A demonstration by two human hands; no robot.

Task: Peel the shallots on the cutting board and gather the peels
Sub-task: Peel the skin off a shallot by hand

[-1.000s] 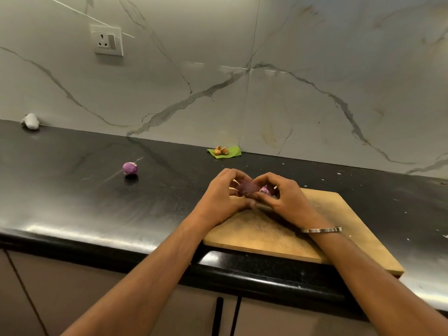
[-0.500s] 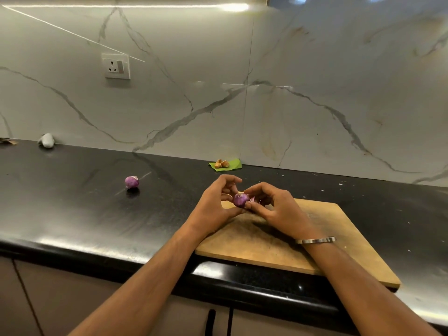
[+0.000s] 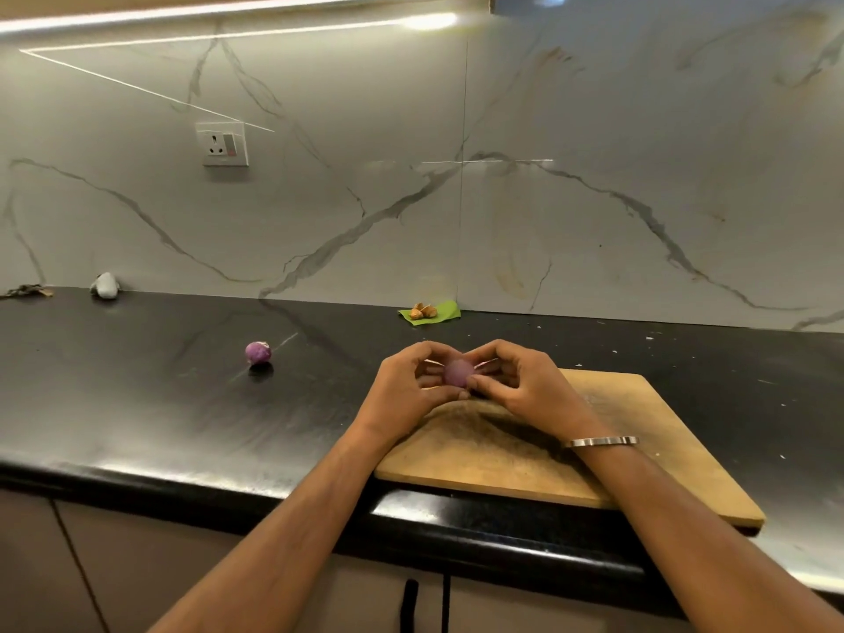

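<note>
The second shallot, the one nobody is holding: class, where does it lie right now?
In the head view the loose shallot sits on the black counter, left of the cutting board and both hands, below the wall socket.

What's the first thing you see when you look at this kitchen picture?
Two hands meet in the middle: the left hand and the right hand both pinch a small purple shallot over the far left corner of the wooden cutting board. Another purple shallot sits alone on the black counter, off to the left.
</note>
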